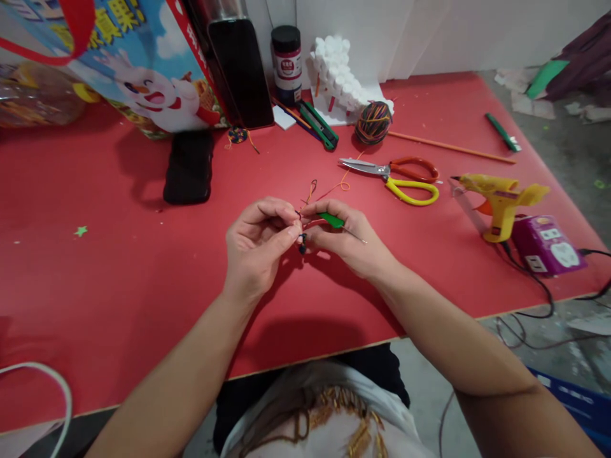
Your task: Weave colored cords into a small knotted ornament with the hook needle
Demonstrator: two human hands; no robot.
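Note:
My left hand point(260, 242) pinches a small dark piece of yarn work point(302, 245) between thumb and fingers, just above the red table. Close against it, my right hand point(344, 238) is closed around a crochet hook point(331, 220) with a green grip, its thin metal end sticking out past the palm. The hook's other end is hidden at the fingers. From the fingertips a thin multicoloured strand point(344, 186) loops across the table toward a ball of yarn point(373, 123) at the back.
Scissors point(386, 170) with red and yellow handles lie beyond my right hand. A yellow glue gun point(503, 197) rests by a purple box point(548, 245) at the right. Behind are a green cutter point(319, 125), a jar point(287, 67), a black phone point(189, 166) and a printed bag point(143, 76).

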